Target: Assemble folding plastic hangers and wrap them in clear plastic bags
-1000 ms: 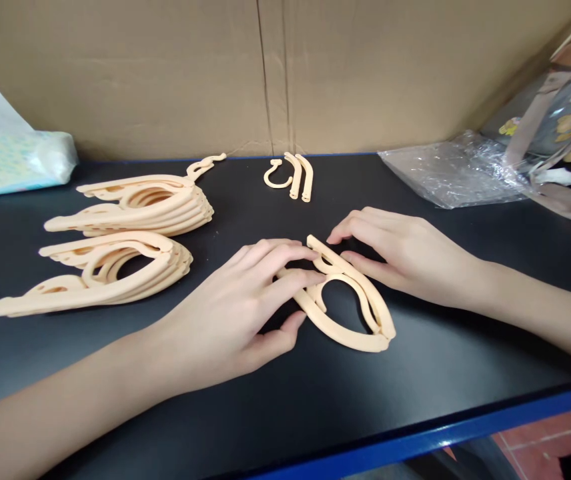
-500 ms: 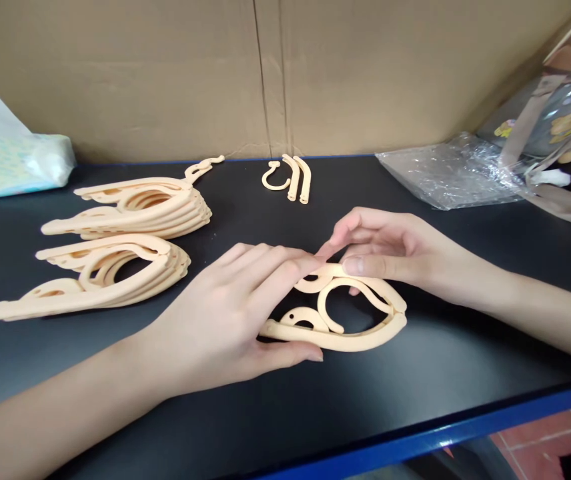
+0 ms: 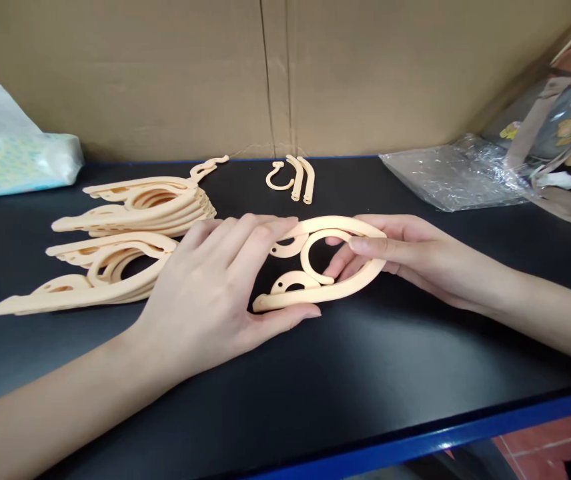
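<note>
A cardboard wall [image 3: 165,67] backs your black tabletop [image 3: 365,373], which is blue-edged in front. On the left lie two piles of peach hangers, a far stack [image 3: 150,199] and a near stack [image 3: 105,280] (too tightly layered to count). Your left hand [image 3: 205,293] and right hand [image 3: 405,257] both clasp one folded hanger [image 3: 350,285] mid-tabletop, the left hand hiding its end. Three loose pieces [image 3: 293,177] lie behind it.

No text, brand, number or sign reads clearly anywhere. Soft pack [image 3: 15,163] at 10 o'clock on the tabletop [image 3: 415,347] carries a blue-green print, too blurred for letters. Printed bag [image 3: 565,120] at 2 o'clock shows yellow cartoon-like figures, wording illegible; the held peach hanger [image 3: 345,288] shows no lettering.
</note>
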Demonstrator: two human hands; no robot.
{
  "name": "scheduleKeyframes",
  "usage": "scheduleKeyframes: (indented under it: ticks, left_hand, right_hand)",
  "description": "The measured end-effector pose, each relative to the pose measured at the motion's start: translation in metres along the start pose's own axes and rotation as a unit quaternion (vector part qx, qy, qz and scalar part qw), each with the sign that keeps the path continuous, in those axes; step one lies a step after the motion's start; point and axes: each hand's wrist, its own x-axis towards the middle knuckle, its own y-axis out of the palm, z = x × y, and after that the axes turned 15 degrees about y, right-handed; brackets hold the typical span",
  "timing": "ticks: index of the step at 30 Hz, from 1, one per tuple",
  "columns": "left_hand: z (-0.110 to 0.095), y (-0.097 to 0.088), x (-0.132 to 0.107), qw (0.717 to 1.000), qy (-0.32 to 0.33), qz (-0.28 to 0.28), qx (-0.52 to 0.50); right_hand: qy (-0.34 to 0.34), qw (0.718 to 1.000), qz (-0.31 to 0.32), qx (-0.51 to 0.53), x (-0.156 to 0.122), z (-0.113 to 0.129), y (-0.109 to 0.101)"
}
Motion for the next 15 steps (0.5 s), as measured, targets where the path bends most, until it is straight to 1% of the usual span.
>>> scheduleKeyframes:
  ticks: [9, 12, 15]
  left_hand:
    - [-0.002, -0.001, 0.0, 0.999, 0.01, 0.029, 0.016]
    - [-0.008, -0.002, 0.003, 0.999, -0.003, 0.044, 0.031]
    - [-0.018, -0.006, 0.007, 0.995, -0.001, 0.067, 0.07]
  right_hand:
    - [-0.018, 1.0, 0.003, -0.012, 0.001, -0.002, 0.001]
    - [-0.022, 0.999, -0.002, -0.024, 0.002, -0.003, 0.001]
    - [-0.018, 0.999, 0.0, -0.036, 0.0, -0.002, 0.002]
